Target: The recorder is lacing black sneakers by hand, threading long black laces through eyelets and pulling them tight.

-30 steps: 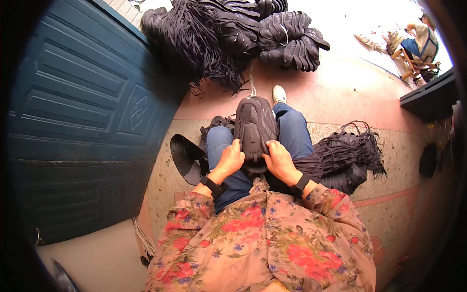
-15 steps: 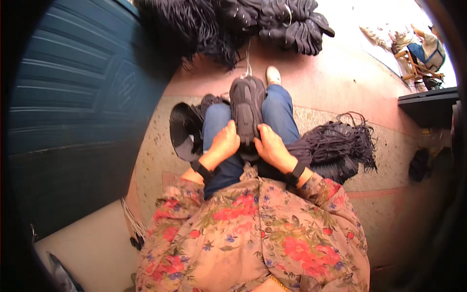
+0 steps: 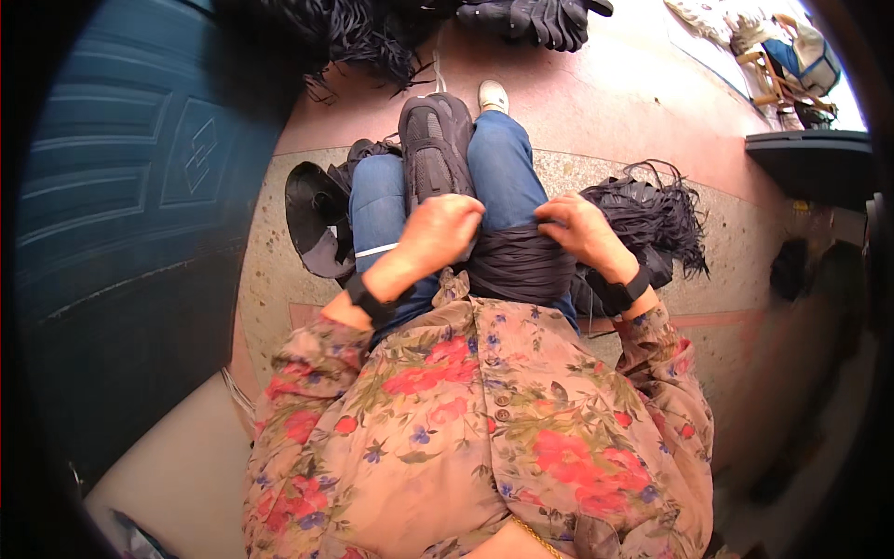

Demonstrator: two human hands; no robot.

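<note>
A black shoe (image 3: 435, 149) with mesh panels lies between my legs, its toe pointing away from me. My left hand (image 3: 440, 231) is over its near end, fingers curled together; whether they grip the shoe or a lace is hidden. Across my right thigh lies a bundle of long black shoelaces (image 3: 520, 265). At the bundle's far edge, my right hand (image 3: 587, 235) pinches the laces between thumb and fingers. More of the dark laces (image 3: 656, 219) hang in a loose, frayed-looking heap to the right of my leg.
A curved black piece (image 3: 317, 219) lies beside my left leg. A white strip (image 3: 376, 250) crosses my left thigh. Piles of black shoes (image 3: 531, 20) and laces (image 3: 358, 42) lie ahead. A dark blue panelled door (image 3: 130, 177) stands left, a dark ledge (image 3: 805, 154) right.
My right hand has left the shoe and moved right to the laces on my thigh. My left hand has shifted across the shoe's near end. The whole view has tilted slightly.
</note>
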